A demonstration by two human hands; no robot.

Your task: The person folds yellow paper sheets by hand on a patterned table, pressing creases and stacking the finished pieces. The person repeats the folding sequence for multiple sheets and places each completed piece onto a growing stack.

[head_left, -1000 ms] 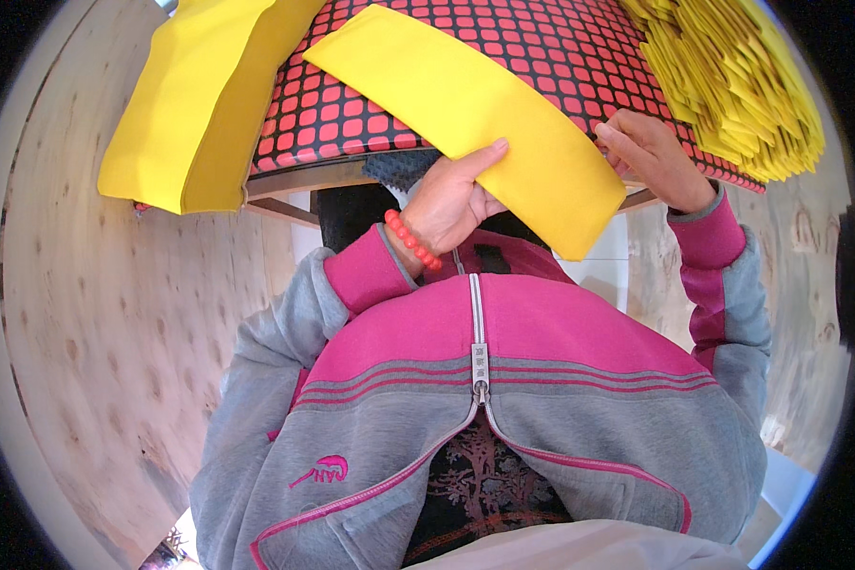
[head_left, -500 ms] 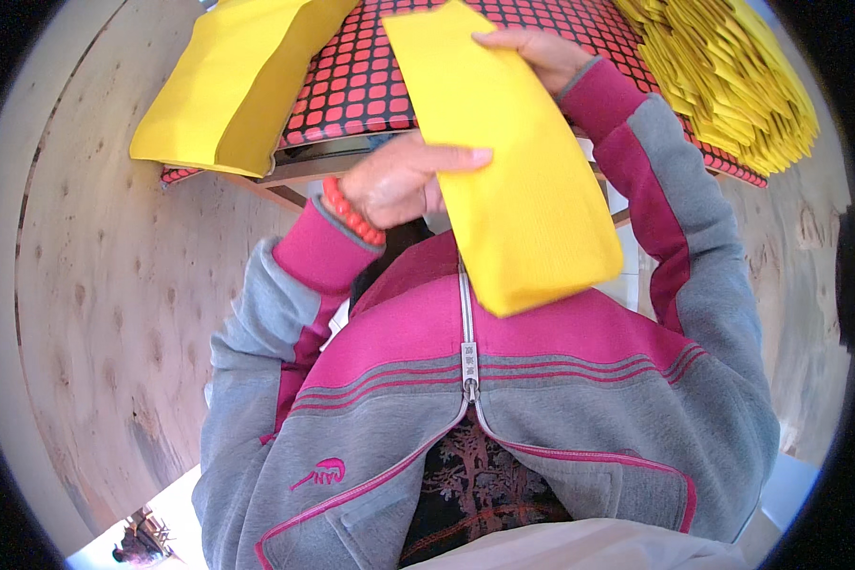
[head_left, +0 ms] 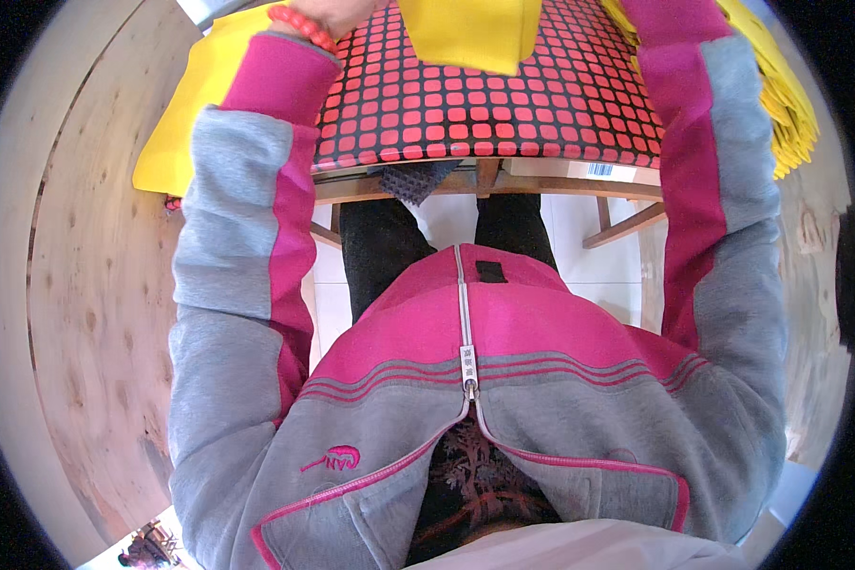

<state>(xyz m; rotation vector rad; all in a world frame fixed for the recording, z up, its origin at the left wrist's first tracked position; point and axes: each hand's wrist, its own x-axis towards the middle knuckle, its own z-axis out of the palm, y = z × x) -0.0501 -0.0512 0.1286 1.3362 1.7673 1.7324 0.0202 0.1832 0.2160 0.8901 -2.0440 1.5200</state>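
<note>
A yellow folded fabric piece (head_left: 470,33), like a flat bag, is at the top middle over the patterned tabletop, its far part cut off by the upper edge. My left hand (head_left: 340,13) reaches up to its left; only the wrist with a red bead bracelet and part of the hand show, and the fingers lie outside the picture. To the right, my right arm stretches forward, its hand beyond the upper edge. Whether either hand touches the piece cannot be seen. A larger yellow fabric stack (head_left: 188,104) lies beside my left forearm, partly hidden by it.
The table has a red-and-black checked cover (head_left: 484,114) and a wooden frame (head_left: 446,182). A pile of yellow fabric pieces (head_left: 787,119) sits at the right, partly behind my right sleeve. Dark textured material (head_left: 416,180) hangs under the front edge. Wooden panels (head_left: 104,237) stand on both sides.
Both arms have stretched forward, away from my body. The yellow piece, held between both hands near my chest before, is now at the far top over the table. My right hand has left the view.
</note>
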